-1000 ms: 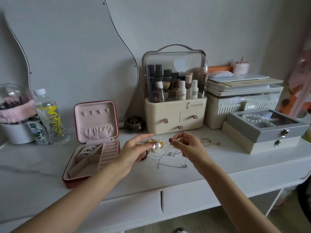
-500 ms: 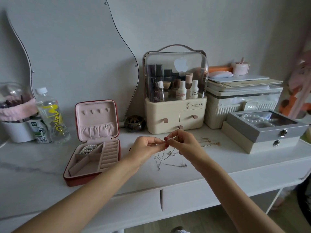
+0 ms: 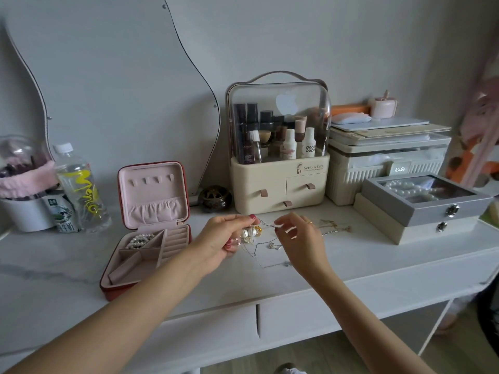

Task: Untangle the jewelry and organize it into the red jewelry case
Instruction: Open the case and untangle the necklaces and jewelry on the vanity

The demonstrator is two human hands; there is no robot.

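The red jewelry case [image 3: 108, 288] lies open on the white table, its pink-lined lid upright, with a pearl bracelet [image 3: 139, 240] in the back left compartment. Right of it sits a tangle of jewelry: pearl and gold pieces [image 3: 251, 233] and thin silver chains [image 3: 260, 252]. My left hand [image 3: 218, 238] pinches one end of a thin chain [image 3: 267, 224] above the tangle. My right hand [image 3: 299, 237] pinches the same chain a little to the right. More gold chains [image 3: 334, 226] lie past my right hand.
A cream cosmetics organizer [image 3: 279, 182] and a small dark round pot [image 3: 214, 198] stand behind the tangle. Grey and cream jewelry boxes [image 3: 421, 209] sit at right, a water bottle [image 3: 81, 187] and white tub [image 3: 27, 214] at left. The table's front edge [image 3: 256, 300] has drawers.
My hands met over the tangle and have now drawn slightly apart, stretching a thin chain between them. The pearl and gold pieces show again between the hands.
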